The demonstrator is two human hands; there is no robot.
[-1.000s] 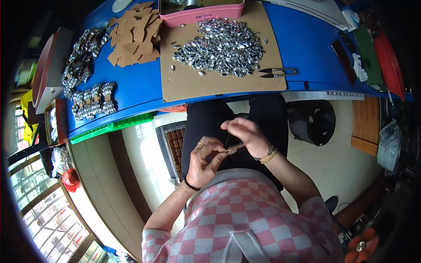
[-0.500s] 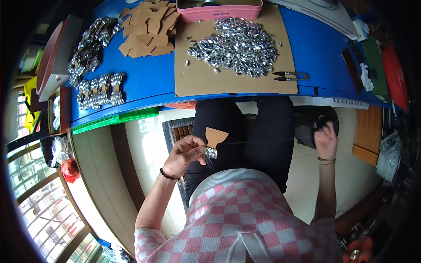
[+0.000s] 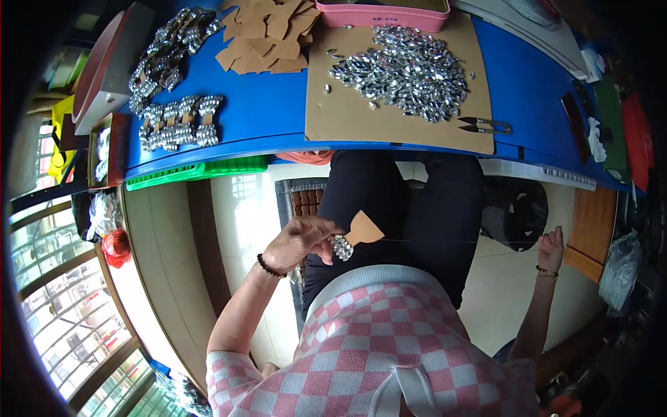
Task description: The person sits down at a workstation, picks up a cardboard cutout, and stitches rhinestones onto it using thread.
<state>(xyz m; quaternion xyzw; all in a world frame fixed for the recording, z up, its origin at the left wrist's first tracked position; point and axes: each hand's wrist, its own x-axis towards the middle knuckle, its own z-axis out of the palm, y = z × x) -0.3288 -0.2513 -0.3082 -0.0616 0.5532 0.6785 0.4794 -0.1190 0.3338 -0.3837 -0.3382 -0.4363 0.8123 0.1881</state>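
the right hand (image 3: 551, 251) has been carried farther out to the side than half a second ago, and a thin thread (image 3: 451, 242) is now seen stretched nearly straight between it and the brown card (image 3: 365, 230). the slack appears to have been taken up, so the stitch is judged to be drawn close to tight. the thread seems to be pinched in the right fingertips; whether a needle is held there cannot be told.

the card is held above the lap, pinched between the thumb and fingers of the left hand (image 3: 299, 243) near its narrow middle. its bare, flared end has been tilted toward the right hand, while silver stones (image 3: 342, 248) are clustered on the other end, just beside the fingertips.

on the blue table (image 3: 264, 115), loose silver stones (image 3: 410, 76) are heaped on a cardboard sheet (image 3: 333, 128), with thread snips (image 3: 486, 126) laid near its edge. stone-covered cards (image 3: 182, 123) are lined up to the left, below a pile of bare cards (image 3: 267, 38).
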